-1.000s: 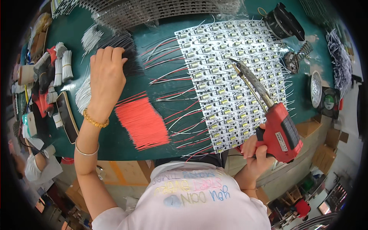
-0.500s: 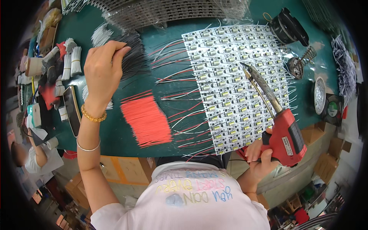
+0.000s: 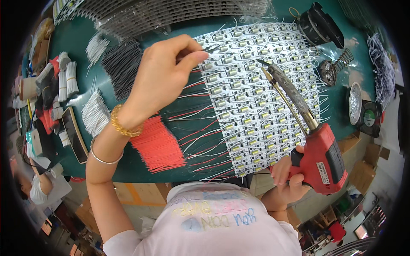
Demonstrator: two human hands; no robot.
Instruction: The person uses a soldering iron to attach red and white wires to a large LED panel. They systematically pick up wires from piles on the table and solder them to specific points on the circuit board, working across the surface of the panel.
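Observation:
My left hand is pinched at the left edge of a sheet of white circuit boards, a thin black wire at its fingertips. Several rows of small components cover the sheet, and red, white and black wires trail from its left side. In my right hand is a red soldering gun, its metal tip pointing up and left over the boards. Beneath and beside my left forearm lie a stack of red wires, a pile of black wires and a pile of white wires.
A phone and bundled wires lie at the left. Grey slotted trays line the far edge. On the right are a black round device, a coiled-spring holder, a foil-like bowl and a fan.
My left hand has moved right from the black wire pile to the circuit boards, staying pinched. The soldering gun has shifted slightly, its tip a little farther left and up.

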